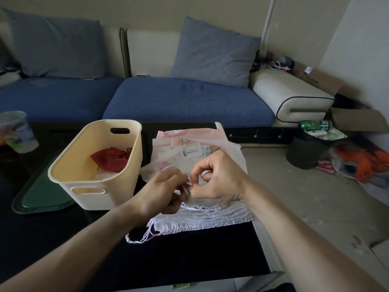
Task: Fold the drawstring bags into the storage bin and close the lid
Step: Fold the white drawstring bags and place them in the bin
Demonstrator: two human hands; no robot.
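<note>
Noted nearest, on the dark bench (63, 239): white drawstring bag (210, 216) lying gathered, loose cord loop (139, 239) trailing toward the bench edge. Both hands working above it: left hand (162, 192) curled, pinching cord; right hand (219, 178) curled, cord wound round a finger. Judged step in hand: tidying the cord before folding this bag. Next move judged to call for securing the cord, folding the bag flat, lifting it left into the bin. Beyond the hands: stack of pink bags (189, 144) awaiting folding. Left of it: cream storage bin (92, 190), open, red bag (111, 157) inside. Green lid (42, 197) lying partly under the bin, not yet fitted
</note>
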